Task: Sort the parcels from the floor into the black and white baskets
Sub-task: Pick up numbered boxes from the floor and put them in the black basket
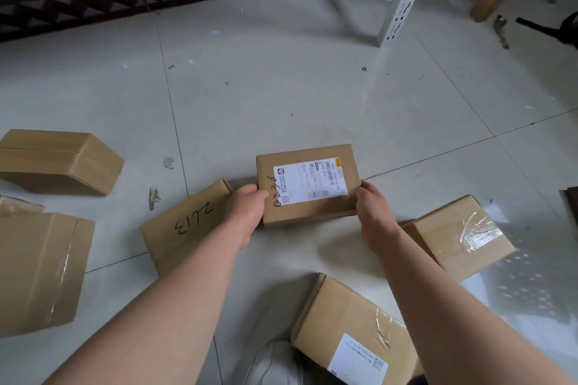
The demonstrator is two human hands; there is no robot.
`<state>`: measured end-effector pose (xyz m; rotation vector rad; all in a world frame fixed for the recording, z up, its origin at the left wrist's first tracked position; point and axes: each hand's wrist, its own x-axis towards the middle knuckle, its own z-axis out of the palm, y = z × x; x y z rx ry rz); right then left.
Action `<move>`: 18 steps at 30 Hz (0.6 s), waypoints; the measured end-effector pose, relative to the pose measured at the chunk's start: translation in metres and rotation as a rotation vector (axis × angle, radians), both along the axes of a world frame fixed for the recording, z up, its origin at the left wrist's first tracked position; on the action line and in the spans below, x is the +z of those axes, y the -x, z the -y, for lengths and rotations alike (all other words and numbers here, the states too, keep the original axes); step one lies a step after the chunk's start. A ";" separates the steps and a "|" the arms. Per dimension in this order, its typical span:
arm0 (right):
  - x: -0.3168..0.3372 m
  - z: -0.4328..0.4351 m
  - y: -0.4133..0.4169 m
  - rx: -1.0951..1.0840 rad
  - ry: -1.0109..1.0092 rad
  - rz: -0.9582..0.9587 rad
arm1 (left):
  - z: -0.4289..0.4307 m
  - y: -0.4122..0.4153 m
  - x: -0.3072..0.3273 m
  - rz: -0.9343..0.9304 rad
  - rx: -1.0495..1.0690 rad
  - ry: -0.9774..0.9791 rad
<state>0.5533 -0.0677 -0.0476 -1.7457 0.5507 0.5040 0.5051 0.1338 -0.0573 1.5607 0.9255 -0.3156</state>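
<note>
Held parcel: a labelled box (308, 184) in the middle of the tiled floor (281, 87), label side up; whether it rests on the tiles or is lifted, I cannot tell.
Left hand (248, 212): clasps the box's left edge, thumb on top, fingers hidden beneath.
Right hand (372, 212): grips the right edge; fingertips out of sight.
Label (309, 181): print too small to read; handwriting beside it unclear.
Neighbour: box marked 2613 (187, 225), partly covered by the left wrist.
Cut off: the near box (353, 334) by the bottom edge, and the left box (40, 269) by the frame's side.
Baskets: none in sight.
</note>
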 end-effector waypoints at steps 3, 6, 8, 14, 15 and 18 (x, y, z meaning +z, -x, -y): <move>0.013 -0.003 -0.006 -0.103 -0.028 0.110 | -0.003 0.000 0.010 0.094 0.087 -0.052; 0.026 -0.015 -0.011 -0.181 -0.124 0.140 | -0.009 0.004 0.031 0.233 0.252 -0.141; 0.038 -0.032 -0.011 -0.148 -0.192 0.160 | -0.023 0.010 0.046 0.305 0.408 -0.240; 0.062 -0.107 0.020 0.097 -0.330 0.187 | -0.083 0.057 0.070 0.260 0.770 -0.457; 0.061 -0.117 0.025 0.137 -0.335 0.179 | -0.091 0.069 0.068 0.240 0.810 -0.476; 0.055 -0.141 0.039 0.258 -0.332 0.135 | -0.110 0.103 0.059 0.189 0.919 -0.476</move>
